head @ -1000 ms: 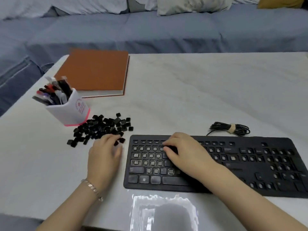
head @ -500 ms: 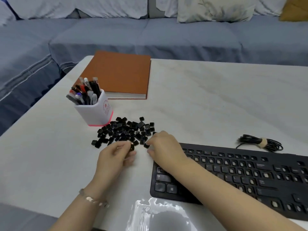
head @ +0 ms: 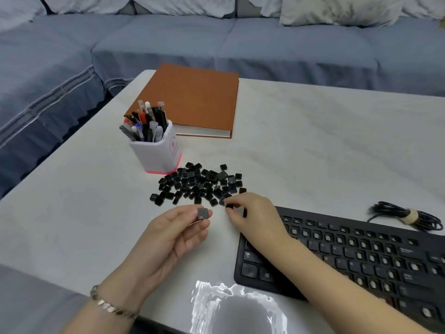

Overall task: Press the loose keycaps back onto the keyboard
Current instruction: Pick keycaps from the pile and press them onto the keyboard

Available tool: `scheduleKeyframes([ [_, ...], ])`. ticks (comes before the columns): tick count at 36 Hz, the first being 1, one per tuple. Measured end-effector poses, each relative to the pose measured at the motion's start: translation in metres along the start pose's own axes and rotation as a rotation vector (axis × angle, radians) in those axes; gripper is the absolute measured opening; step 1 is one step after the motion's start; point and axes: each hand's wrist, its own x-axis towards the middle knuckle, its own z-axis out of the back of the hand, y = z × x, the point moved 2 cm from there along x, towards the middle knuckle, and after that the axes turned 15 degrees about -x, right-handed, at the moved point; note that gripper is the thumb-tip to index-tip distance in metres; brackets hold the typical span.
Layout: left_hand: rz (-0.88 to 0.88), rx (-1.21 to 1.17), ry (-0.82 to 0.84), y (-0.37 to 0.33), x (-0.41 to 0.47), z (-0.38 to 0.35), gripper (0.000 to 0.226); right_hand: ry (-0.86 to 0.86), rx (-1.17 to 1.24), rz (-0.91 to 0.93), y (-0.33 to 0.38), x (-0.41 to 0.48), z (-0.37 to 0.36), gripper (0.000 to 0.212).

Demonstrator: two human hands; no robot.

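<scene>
From my remote seat I see a blue-grey sofa [head: 216, 44] running behind the far edge of the pale marbled table [head: 313, 145]. The black keyboard [head: 361, 256] fills the table's near right corner. Its long axis runs along the near edge, its left short end points toward the middle of the table and its right end passes out of view. Many of its sockets are bare, while several keys along its left end and near rows have caps.

An orange-brown book [head: 192, 100] lies flat at the far left corner, its page edge facing me. Just in front of it stands a white pen cup [head: 156, 150] with a pink base, full of pens. A coiled black cable [head: 407, 215], tied with a pale band, sits just behind the keyboard's far edge.

The pile of loose keycaps [head: 199, 184] spreads between the pen cup and the keyboard's left end, touching the cup's base.

My left hand [head: 173, 235] is lifted near the pile's near edge, palm turned up. The fingers are half curled, and the thumb and forefinger pinch a single keycap [head: 203, 213], its flat top facing the camera. A bracelet [head: 110, 307] circles that wrist.

My right hand [head: 255, 218] reaches over the keyboard's far left corner, knuckles up and fingers curled down. Its fingertips pinch a second keycap [head: 230, 206] at the pile's near right edge, and its forearm crosses the keyboard's left end.
</scene>
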Motion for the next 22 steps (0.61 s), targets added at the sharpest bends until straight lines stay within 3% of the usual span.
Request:
scheduleKeyframes([
  [3, -0.006, 0.055, 0.011, 0.003, -0.001, -0.002, 0.016, -0.018, 0.506, -0.207, -0.002, -0.016, 0.018, 0.019],
  [6, -0.005, 0.087, 0.017, 0.009, 0.000, -0.004, 0.014, 0.087, 1.064, -0.392, -0.007, -0.033, 0.033, 0.020],
  [9, 0.009, 0.099, 0.015, 0.017, 0.002, -0.009, 0.014, 0.173, 1.328, -0.488, -0.015, -0.050, 0.046, 0.017],
  [13, 0.026, 0.115, 0.012, 0.028, 0.001, -0.018, 0.015, 0.174, 1.402, -0.503, -0.028, -0.067, 0.059, 0.020],
  [22, 0.078, 0.166, 0.035, 0.048, -0.002, -0.041, 0.019, 0.133, 1.297, -0.443, -0.051, -0.092, 0.078, 0.030],
])
